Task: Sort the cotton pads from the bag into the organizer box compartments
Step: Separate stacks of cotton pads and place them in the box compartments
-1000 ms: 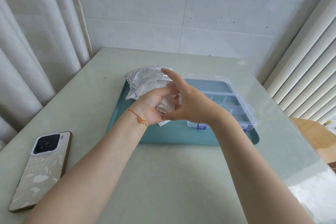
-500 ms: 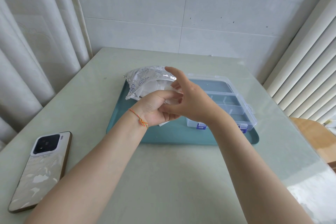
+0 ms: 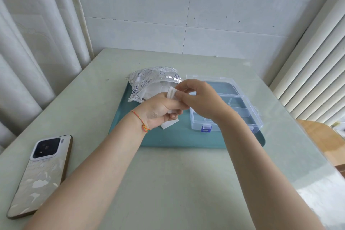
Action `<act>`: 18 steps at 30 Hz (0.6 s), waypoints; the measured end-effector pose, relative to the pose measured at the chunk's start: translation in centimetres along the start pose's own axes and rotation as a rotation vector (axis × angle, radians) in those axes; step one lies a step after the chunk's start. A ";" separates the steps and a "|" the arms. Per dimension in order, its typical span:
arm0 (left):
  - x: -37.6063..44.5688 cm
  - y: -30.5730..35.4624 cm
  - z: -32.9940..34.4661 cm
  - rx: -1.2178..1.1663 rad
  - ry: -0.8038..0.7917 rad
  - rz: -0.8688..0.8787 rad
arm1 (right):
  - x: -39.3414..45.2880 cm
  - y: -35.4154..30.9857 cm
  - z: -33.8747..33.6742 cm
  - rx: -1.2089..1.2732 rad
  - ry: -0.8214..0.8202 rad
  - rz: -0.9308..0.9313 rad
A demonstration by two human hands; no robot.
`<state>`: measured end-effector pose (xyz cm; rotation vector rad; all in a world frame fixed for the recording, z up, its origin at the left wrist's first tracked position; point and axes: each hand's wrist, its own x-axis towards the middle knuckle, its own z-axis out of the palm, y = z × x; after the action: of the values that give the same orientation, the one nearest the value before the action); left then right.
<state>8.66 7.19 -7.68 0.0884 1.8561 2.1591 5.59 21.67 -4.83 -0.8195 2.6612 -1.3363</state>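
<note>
Right hand (image 3: 201, 99) hides organizer box (image 3: 240, 106) near-left compartments.

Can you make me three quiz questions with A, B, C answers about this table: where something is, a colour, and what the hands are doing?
1. Where is the phone?
A. on the tray
B. on the table, left of the tray
C. inside the box

2. What colour is the tray?
A. teal
B. red
C. yellow

3. What is the right hand doing?
A. lying flat on the table
B. closing the box
C. pinching a pad

Answers:
1 B, the phone lies on the table near its left edge, apart from the tray.
2 A, teal shows all around the box and bag.
3 C, its fingers pinch a white pad above the stack in the left hand.
</note>
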 end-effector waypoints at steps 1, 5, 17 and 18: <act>-0.1 0.0 0.0 0.023 0.003 -0.001 | -0.1 -0.1 -0.2 0.013 -0.002 0.009; -0.4 0.5 0.1 0.084 0.040 0.030 | -0.2 -0.1 -1.0 0.033 0.014 0.067; 2.1 1.0 3.5 0.045 0.481 0.137 | -0.6 1.9 -3.6 0.489 0.206 0.276; 2.2 1.1 3.9 0.028 0.466 0.127 | -0.7 2.1 -4.0 0.486 0.235 0.273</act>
<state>7.24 11.40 -6.32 -0.3280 2.1746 2.3940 4.19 25.92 -4.07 -0.2476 2.3100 -1.9709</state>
